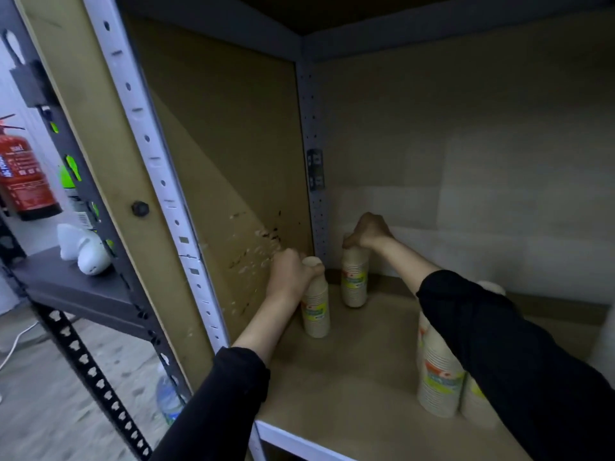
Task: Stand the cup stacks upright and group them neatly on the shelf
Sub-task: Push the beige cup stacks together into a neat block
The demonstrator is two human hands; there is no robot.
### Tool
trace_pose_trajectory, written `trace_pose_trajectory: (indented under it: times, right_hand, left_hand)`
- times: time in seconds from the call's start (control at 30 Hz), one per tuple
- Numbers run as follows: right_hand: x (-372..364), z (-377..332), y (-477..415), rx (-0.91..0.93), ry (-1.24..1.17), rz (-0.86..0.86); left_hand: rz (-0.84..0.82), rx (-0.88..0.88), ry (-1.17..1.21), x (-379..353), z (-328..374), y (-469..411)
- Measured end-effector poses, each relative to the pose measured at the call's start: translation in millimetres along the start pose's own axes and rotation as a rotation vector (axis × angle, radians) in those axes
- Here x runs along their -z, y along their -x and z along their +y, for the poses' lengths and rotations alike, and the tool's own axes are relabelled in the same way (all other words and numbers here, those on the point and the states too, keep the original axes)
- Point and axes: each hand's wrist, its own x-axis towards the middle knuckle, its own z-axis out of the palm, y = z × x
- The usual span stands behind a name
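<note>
Two beige paper-cup stacks with yellow-green labels stand upright near the shelf's back left corner. My left hand [289, 277] grips the top of the nearer stack [315, 311]. My right hand [366, 231] holds the top of the farther stack [354, 281] from above, close to the corner post. Two more upright stacks [436, 380] stand side by side at the front right, partly hidden behind my right sleeve. A further cup top [492, 287] peeks out behind that sleeve.
The wooden shelf board [349, 371] has a white front rail [299, 442]. A brown side panel [233, 181] and perforated posts bound the left side. Outside on the left are a dark shelf with a white object [85, 251], a red fire extinguisher [25, 174] and a water bottle [168, 399] on the floor.
</note>
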Motion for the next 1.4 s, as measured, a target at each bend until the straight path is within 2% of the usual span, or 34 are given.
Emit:
trace_pose_trajectory:
  times: [0.17, 0.6, 0.9, 1.2, 1.4]
  right_hand:
    - [22, -13, 44, 0.045, 0.009, -0.002]
    - [50, -1, 179, 0.074, 0.140, -0.006]
    - [82, 53, 234, -0.023, 0.189, 0.042]
    - [100, 87, 245, -0.086, 0.243, 0.152]
    - [91, 102, 242, -0.114, 0.142, 0.159]
  left_hand:
    - [0.016, -0.021, 0.003, 18, 5, 27]
    - [-0.033, -0.262, -0.130, 51, 22, 121]
    - [-0.124, -0.384, -0.112, 15, 52, 148]
    - [-0.211, -0.396, -0.053, -33, 76, 147]
    - [-0.234, -0.387, -0.017, -44, 73, 144]
